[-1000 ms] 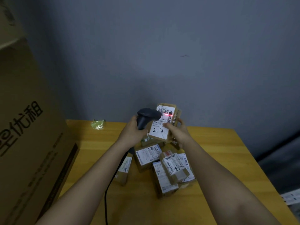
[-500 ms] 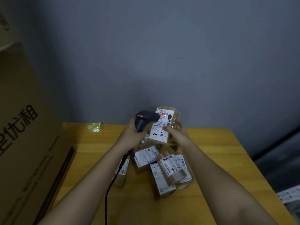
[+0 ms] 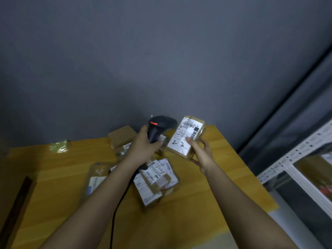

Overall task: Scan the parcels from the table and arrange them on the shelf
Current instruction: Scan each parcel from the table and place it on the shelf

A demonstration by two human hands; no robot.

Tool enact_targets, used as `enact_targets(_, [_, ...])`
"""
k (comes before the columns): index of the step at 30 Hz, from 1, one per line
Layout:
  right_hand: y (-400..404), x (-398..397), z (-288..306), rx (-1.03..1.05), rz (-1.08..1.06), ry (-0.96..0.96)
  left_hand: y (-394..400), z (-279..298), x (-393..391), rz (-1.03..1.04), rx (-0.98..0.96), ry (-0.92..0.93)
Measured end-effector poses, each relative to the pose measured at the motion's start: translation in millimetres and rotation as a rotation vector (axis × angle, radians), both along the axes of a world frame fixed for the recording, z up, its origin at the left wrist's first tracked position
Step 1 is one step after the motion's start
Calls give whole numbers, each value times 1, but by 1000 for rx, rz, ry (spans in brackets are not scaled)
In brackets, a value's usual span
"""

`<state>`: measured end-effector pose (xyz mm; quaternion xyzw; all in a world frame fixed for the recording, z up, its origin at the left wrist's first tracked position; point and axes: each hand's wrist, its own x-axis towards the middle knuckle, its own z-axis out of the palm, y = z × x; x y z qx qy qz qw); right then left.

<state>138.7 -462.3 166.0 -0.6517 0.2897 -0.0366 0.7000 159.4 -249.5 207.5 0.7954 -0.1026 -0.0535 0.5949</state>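
My right hand [image 3: 202, 153] grips a small brown parcel [image 3: 185, 136] above the table; its white label reads "2-3" and faces me. My left hand [image 3: 143, 147] holds a black corded barcode scanner [image 3: 159, 126] by the handle, its head close to the parcel's left edge. No red scan line shows on the label. A heap of labelled parcels [image 3: 155, 180] lies on the yellow wooden table [image 3: 206, 209] under my forearms. A flat parcel [image 3: 95, 178] lies to the left, and a plain brown box [image 3: 122, 136] sits at the back.
A white metal shelf [image 3: 294, 168] with a dark shelf board stands to the right of the table. A crumpled green wrapper [image 3: 60, 146] lies at the table's back left. A big cardboard box edge [image 3: 16, 203] borders the left. A grey wall rises behind.
My view has swung to the right, bringing the shelf into sight. The red scan line on the label has gone out. The parcel has moved slightly right, away from the scanner.
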Motion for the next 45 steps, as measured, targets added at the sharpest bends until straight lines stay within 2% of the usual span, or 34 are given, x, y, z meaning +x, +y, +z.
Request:
enact_targets(7, [-113, -66, -5, 23, -161, -9, -119, 7, -32, -146, 29, 8])
enact_targets(16, [-298, -195, 4, -17, -269, -77, -331, 23, -112, -342, 30, -76])
enact_targets(20, [-362, -240, 19, -53, -423, -120, -406, 39, -142, -417, -4, -132])
enact_targets(25, [-435, -299, 43, -47, -653, -166, -501, 63, -177, -618, -3, -164])
enact_targets(36, [-540, -424, 75, -90, -1061, -218, -671, 73, -242, -983, -80, -236])
enact_targets(45, [-576, -521, 61, -76, -1330, -180, -760, 74, -321, -1217, -52, -260])
